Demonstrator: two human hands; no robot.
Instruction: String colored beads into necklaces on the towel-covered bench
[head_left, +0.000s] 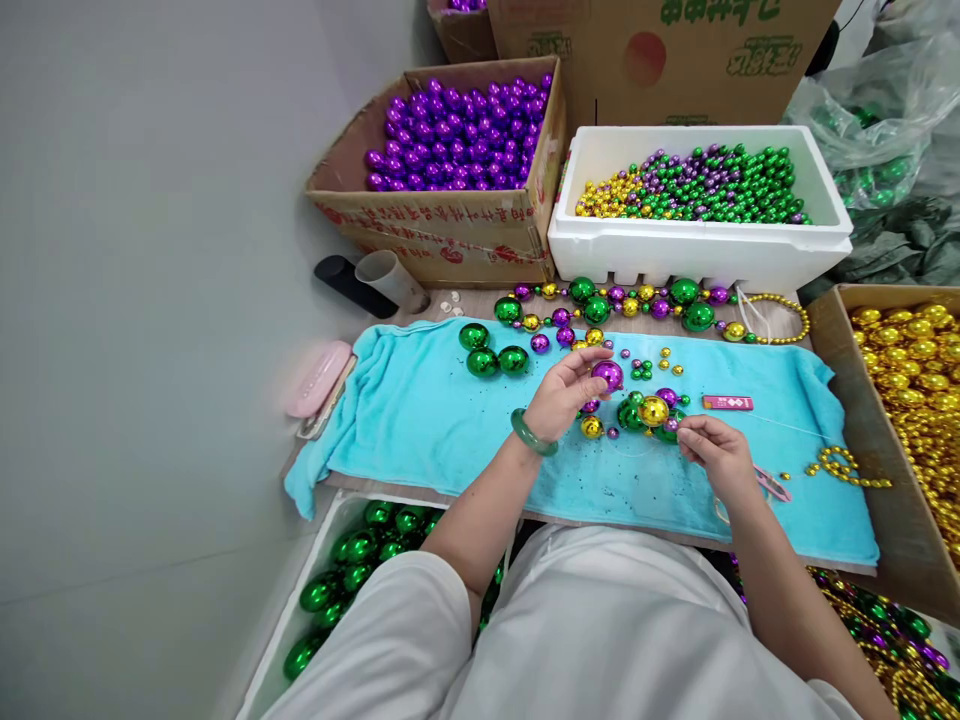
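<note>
Head view has your left hand (559,400) gripping a purple ball (607,375) over the towel (420,410), your right hand (720,455) pinching the short strand (649,412) beside it, with loose beads (652,365) lying unstrung nearby.

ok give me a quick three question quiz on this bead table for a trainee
1. True or false: the left hand holds a green ball.
2. Which colour of balls fills the cardboard box at the back left? A gold, B purple, C green.
3. What is worn on the left wrist?
Key: 1 false, it holds a purple ball. 2 B. 3 a green bangle.
</note>
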